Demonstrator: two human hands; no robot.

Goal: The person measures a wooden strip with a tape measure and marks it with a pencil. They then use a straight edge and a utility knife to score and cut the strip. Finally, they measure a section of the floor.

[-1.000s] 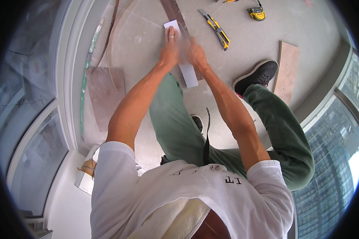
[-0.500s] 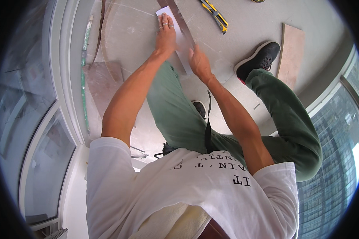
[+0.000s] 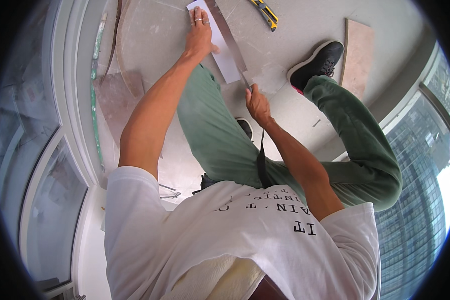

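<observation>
On the grey floor (image 3: 295,30), the left hand (image 3: 201,35) should keep its flat fingers pressing the white strip (image 3: 220,45) firm while the right hand (image 3: 257,102), fist closed on a small cutting tool, draws steadily along the metal straightedge (image 3: 230,37).

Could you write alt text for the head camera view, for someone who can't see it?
Seen from above, a person's left hand presses a white strip flat on a grey floor while the right hand grips a thin tool at its lower end. A yellow utility knife lies nearby.
</observation>
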